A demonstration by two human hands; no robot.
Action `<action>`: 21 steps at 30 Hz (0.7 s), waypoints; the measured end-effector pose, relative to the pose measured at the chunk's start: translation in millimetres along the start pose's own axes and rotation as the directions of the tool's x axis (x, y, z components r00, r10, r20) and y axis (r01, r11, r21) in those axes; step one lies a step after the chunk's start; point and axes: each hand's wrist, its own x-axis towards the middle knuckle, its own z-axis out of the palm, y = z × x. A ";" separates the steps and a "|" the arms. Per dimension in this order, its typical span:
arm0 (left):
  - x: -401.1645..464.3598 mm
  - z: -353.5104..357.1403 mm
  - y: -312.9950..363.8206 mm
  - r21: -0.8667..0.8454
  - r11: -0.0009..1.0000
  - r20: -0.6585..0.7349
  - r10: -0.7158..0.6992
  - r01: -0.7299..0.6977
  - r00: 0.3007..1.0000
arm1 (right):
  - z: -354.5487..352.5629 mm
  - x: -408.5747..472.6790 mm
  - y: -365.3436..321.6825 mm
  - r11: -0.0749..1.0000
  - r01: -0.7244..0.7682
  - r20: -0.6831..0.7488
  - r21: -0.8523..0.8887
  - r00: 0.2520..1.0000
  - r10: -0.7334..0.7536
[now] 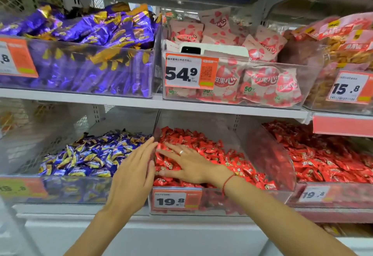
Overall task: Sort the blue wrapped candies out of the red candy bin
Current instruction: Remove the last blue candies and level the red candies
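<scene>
Two flat, empty hands are spread: right hand (186, 163) on the red candies (218, 155), left hand (133, 175) beside the blue bin (66, 187). Searching is judged underway; no blue candy is seen among the red, so digging is needed next.

Two hands (133, 177) — six bins (218, 201)

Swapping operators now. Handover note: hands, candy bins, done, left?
Left hand: open, fingers straight, at the divider between the blue candy bin and the red candy bin, holding nothing.
Right hand: open, flat on the red candies.
Done: no blue candies visible on the red pile.
Left: check beneath the surface; any buried ones can't be seen.
</scene>
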 end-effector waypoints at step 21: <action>0.2 -8.5 13.8 0.127 0.990 0.023 0.050 -0.053 0.998 | -45.0 -114.3 98.9 0.919 -0.307 -0.189 0.246 0.915 0.357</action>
